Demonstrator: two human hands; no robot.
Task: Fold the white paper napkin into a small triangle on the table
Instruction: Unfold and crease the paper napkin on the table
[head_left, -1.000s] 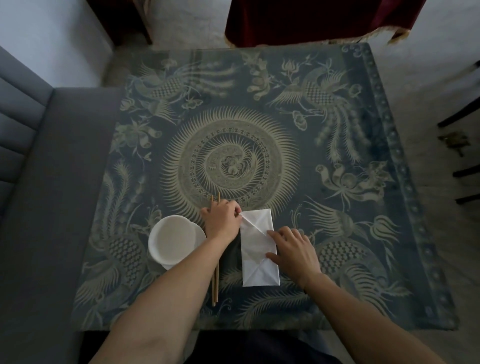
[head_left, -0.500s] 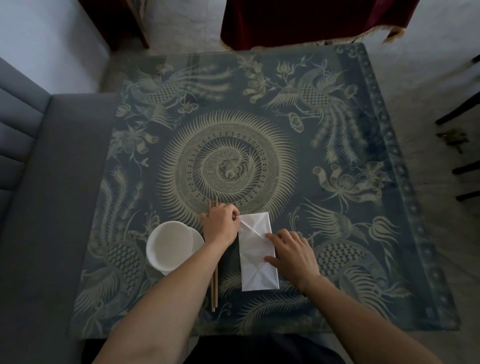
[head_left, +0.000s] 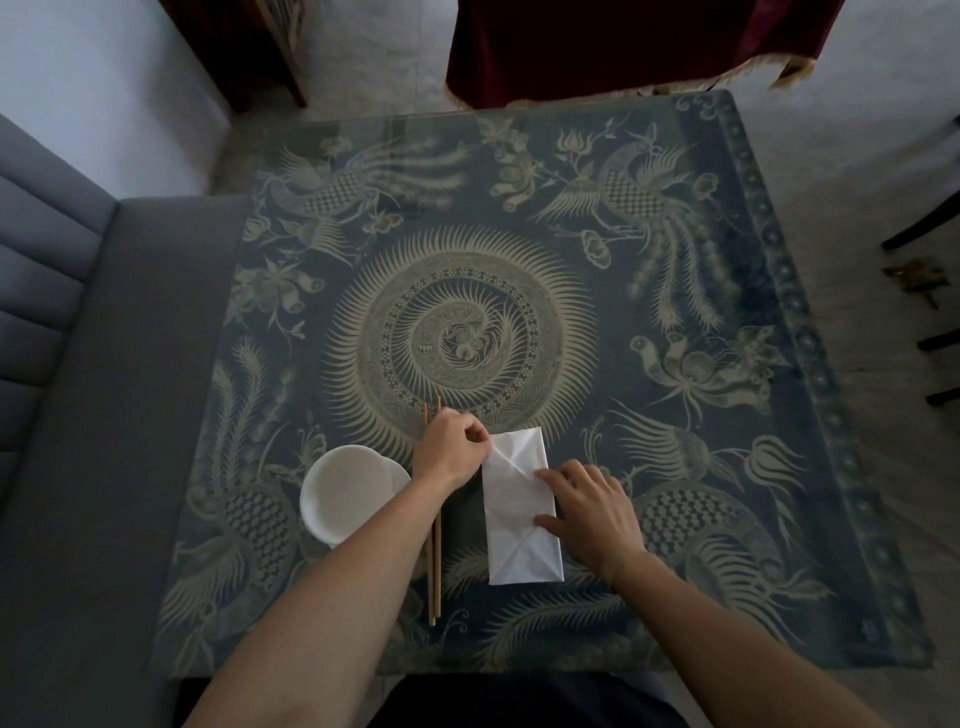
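Observation:
The white paper napkin (head_left: 514, 512) lies as a tall narrow rectangle with diagonal creases near the front of the patterned table (head_left: 649, 322). My left hand (head_left: 454, 452) pinches the napkin's upper left corner, which is lifted and folded inward a little. My right hand (head_left: 587, 506) rests on the napkin's right edge, fingers spread flat and pressing it down.
A white bowl on a small plate (head_left: 345, 491) stands left of my left forearm. A pair of wooden chopsticks (head_left: 435, 566) lies under that forearm, pointing away from me. A grey sofa (head_left: 104, 415) borders the table's left side; dark chair legs (head_left: 930, 228) show at right.
My left hand has drawn the napkin's upper left corner slightly further inward. My right hand stays pressing on the right edge. The camera has shifted a little.

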